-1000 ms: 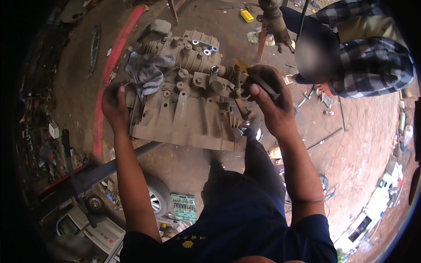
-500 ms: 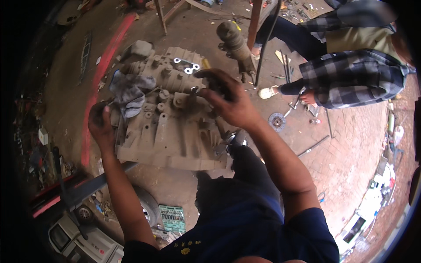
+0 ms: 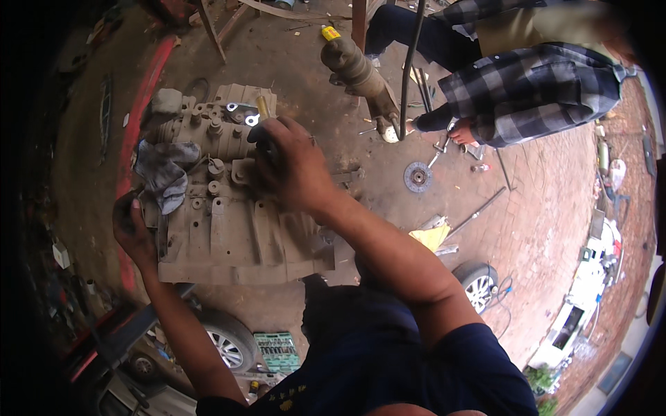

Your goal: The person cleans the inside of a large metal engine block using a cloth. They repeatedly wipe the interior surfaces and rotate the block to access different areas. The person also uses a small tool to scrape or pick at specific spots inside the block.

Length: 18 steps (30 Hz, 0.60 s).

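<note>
A dusty gearbox in a grey-brown metal casing stands in front of me, with raised studs and bosses on top. My left hand is at its left edge, fingers curled against the casing and partly hidden. Over the right half of the casing, my right hand is bent downward, its fingers curled, dark and somewhat blurred; whatever they hold is hidden beneath. Just beyond it are a shiny bracket with round eyes and a yellowish cylindrical piece. A grey cloth or work glove lies on the casing's left part.
An upright dirty cylindrical part stands beyond the gearbox, near a dark hose. A co-worker in a checked shirt reaches toward tools at the right. A clutch disc, wheel and green socket set lie around.
My view has shifted, so the gearbox appears farther left. My right hand, with thumb and fingers apart before, has lowered over the casing with fingers curled. The left hand stays at the gearbox's edge.
</note>
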Each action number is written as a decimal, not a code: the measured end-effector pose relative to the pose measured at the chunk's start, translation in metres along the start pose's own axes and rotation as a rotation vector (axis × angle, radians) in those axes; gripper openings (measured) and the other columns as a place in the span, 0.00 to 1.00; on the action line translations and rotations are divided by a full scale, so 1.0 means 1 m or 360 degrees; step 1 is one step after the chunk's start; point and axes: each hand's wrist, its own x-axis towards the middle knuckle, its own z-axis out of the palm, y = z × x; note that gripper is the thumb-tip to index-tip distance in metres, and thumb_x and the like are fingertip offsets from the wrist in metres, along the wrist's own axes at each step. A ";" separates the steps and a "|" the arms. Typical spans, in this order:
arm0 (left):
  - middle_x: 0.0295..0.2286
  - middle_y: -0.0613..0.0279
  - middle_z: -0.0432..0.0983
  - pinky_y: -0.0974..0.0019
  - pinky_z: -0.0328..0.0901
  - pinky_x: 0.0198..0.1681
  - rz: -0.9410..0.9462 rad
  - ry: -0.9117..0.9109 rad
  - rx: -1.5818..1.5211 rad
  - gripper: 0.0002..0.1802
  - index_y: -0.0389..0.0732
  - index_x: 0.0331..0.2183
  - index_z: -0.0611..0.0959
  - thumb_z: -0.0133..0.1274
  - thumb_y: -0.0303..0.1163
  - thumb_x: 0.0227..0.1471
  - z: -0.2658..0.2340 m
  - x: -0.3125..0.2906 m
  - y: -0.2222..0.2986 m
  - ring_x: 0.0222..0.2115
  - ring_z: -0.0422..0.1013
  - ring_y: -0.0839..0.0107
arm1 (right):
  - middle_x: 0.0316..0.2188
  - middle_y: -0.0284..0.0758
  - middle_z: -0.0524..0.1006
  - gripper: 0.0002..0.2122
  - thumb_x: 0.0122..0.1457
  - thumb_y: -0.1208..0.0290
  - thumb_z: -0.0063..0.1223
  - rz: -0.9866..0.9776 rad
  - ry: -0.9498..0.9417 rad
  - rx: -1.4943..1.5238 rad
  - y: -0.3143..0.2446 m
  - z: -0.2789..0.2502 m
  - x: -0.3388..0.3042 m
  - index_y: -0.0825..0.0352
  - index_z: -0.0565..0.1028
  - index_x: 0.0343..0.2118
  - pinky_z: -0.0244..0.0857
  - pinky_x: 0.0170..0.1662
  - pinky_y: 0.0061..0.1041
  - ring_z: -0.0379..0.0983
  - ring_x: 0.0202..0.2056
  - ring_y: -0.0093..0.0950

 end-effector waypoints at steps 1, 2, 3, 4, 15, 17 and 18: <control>0.39 0.59 0.79 0.66 0.65 0.49 -0.0002 0.0010 -0.0012 0.11 0.32 0.43 0.81 0.54 0.30 0.63 -0.001 0.001 -0.003 0.41 0.72 0.70 | 0.44 0.46 0.74 0.15 0.57 0.72 0.59 0.0006 -0.0006 0.0035 -0.001 0.000 0.000 0.63 0.73 0.47 0.69 0.46 0.44 0.73 0.44 0.52; 0.39 0.59 0.79 0.66 0.65 0.49 -0.0002 0.0019 -0.0024 0.11 0.32 0.43 0.81 0.54 0.30 0.63 -0.002 0.000 -0.008 0.41 0.72 0.69 | 0.44 0.46 0.73 0.15 0.58 0.71 0.59 0.0013 -0.0011 0.0070 -0.001 0.000 0.000 0.63 0.73 0.47 0.69 0.46 0.44 0.73 0.44 0.52; 0.39 0.59 0.79 0.66 0.65 0.49 -0.0001 0.0025 -0.0051 0.12 0.32 0.43 0.81 0.54 0.30 0.63 0.001 0.001 -0.008 0.41 0.72 0.69 | 0.44 0.46 0.73 0.15 0.58 0.71 0.59 0.0018 -0.0011 0.0090 -0.002 -0.001 0.001 0.63 0.73 0.48 0.69 0.46 0.44 0.73 0.44 0.52; 0.39 0.59 0.78 0.66 0.65 0.49 0.0010 0.0013 0.0001 0.11 0.32 0.43 0.81 0.54 0.30 0.63 0.001 0.002 -0.007 0.41 0.72 0.69 | 0.44 0.47 0.73 0.16 0.58 0.71 0.59 0.0049 -0.0004 0.0080 -0.001 -0.001 0.001 0.63 0.72 0.48 0.69 0.46 0.44 0.73 0.44 0.52; 0.38 0.59 0.79 0.67 0.66 0.47 0.0136 0.0008 0.0004 0.10 0.32 0.41 0.81 0.55 0.30 0.63 0.007 0.008 -0.028 0.39 0.72 0.71 | 0.40 0.45 0.77 0.14 0.57 0.69 0.63 0.0055 0.0143 0.0112 0.015 0.008 0.006 0.65 0.75 0.44 0.71 0.44 0.40 0.76 0.41 0.47; 0.38 0.60 0.79 0.67 0.66 0.47 0.0020 0.0000 -0.0097 0.10 0.32 0.40 0.81 0.55 0.29 0.62 0.010 0.006 -0.005 0.39 0.72 0.71 | 0.38 0.44 0.78 0.15 0.58 0.68 0.64 0.0019 0.0260 0.0060 0.018 0.010 0.005 0.66 0.76 0.45 0.71 0.44 0.38 0.77 0.40 0.43; 0.37 0.60 0.79 0.67 0.66 0.48 0.0017 0.0005 -0.0105 0.09 0.32 0.40 0.81 0.55 0.29 0.62 0.007 0.004 -0.005 0.39 0.72 0.72 | 0.38 0.44 0.79 0.15 0.58 0.67 0.64 0.0030 0.0245 0.0055 0.016 0.011 0.004 0.66 0.76 0.45 0.71 0.44 0.37 0.77 0.40 0.43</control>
